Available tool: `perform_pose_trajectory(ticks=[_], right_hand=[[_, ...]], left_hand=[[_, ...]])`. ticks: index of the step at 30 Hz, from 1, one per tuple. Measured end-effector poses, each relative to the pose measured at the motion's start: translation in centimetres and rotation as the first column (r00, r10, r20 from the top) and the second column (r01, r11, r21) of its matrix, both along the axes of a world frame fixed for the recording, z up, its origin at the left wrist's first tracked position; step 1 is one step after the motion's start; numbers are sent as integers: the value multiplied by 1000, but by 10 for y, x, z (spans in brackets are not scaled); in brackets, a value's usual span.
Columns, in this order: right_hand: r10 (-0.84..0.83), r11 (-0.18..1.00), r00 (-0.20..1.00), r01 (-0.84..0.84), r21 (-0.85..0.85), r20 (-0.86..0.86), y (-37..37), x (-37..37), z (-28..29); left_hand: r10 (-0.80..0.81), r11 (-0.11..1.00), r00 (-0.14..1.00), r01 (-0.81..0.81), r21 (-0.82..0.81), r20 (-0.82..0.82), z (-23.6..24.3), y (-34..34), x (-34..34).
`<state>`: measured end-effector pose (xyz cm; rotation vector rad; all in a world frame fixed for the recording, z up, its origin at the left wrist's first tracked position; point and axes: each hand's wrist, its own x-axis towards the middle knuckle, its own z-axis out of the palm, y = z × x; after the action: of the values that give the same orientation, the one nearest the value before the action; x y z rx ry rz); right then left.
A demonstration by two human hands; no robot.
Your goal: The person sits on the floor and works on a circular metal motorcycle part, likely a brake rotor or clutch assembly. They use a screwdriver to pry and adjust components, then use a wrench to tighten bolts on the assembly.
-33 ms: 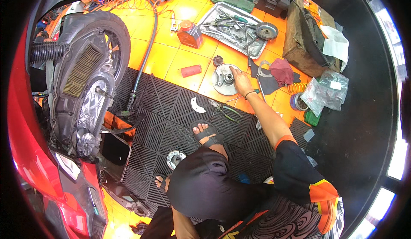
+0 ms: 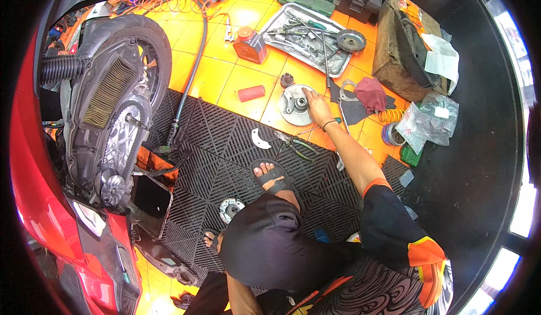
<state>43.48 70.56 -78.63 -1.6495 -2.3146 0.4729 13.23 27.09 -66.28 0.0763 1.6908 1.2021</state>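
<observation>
My right hand (image 2: 319, 109) reaches forward to a round metal pulley plate (image 2: 288, 113) lying on the orange tiles. One finger is laid on the plate beside its raised centre hub; the other fingers are partly hidden at the plate's right edge. Just behind the plate stands a small dark metal part (image 2: 287, 80). A screwdriver (image 2: 324, 125) lies near my right wrist. My left forearm (image 2: 242, 297) shows at the lower edge, its hand hidden below my knee. On the black mat are a curved pale metal piece (image 2: 261, 139), pliers (image 2: 301, 148) and a round clutch part (image 2: 230, 209).
A red scooter (image 2: 53, 202) with its drive side uncovered stands at left. Beyond the plate are a red cylinder (image 2: 251, 93), a red bottle (image 2: 249, 45) and a metal tray (image 2: 276, 40) of tools. A dark red rag (image 2: 371, 95) and plastic bags (image 2: 437, 117) lie right.
</observation>
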Motion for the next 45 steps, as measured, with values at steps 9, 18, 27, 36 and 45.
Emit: perform_pose_trajectory(ticks=[9, 18, 27, 36, 45], right_hand=[[-257, 966, 899, 241, -91, -355, -9, 3, 1], [-481, 830, 459, 512, -220, -747, -26, 4, 13], [-344, 882, 446, -148, -447, -826, -192, -78, 91], [-63, 652, 474, -647, -396, -878, -187, -176, 158], [167, 630, 520, -710, -315, -837, -195, -160, 175]], left_hand=[[-45, 999, 998, 46, 12, -44, 4, 10, 1], [-76, 996, 994, 79, 39, -82, 4, 22, 3], [-227, 955, 929, 271, 121, -293, 30, 76, -5], [-489, 832, 743, 554, 10, -456, 73, 124, -34], [-486, 750, 542, 661, -9, -686, 55, 61, -47]])
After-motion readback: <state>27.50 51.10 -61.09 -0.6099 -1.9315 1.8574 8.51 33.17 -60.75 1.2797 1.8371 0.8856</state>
